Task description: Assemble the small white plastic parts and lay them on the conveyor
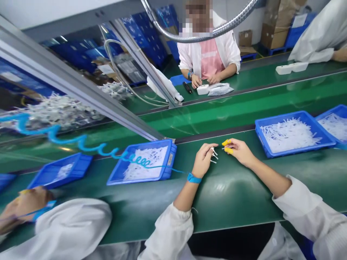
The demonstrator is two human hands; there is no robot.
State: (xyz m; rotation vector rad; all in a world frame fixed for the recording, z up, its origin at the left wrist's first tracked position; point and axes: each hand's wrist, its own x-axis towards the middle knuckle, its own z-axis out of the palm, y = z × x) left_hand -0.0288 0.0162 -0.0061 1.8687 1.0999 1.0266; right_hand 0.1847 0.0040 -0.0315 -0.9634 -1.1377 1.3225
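Observation:
My left hand [202,159], with a blue wrist strap [194,178], is closed around several small white plastic pieces [214,153] that stick out past its fingers. Close by on the right, my right hand [237,151] wears yellow finger cots [227,146] and pinches a small pale piece [223,148] between thumb and fingertip. Both hands are just above the green work surface [230,191], with a narrow gap between them. What exactly the small pieces are is too fine to tell.
Blue trays of white pieces stand to the left [173,159] and right [295,151]. A coiled blue cord [100,148] runs to my wrist strap. A co-worker's hand [29,204] is at far left. A metal post [81,83] slants down; another person [208,57] sits across the belt [230,104].

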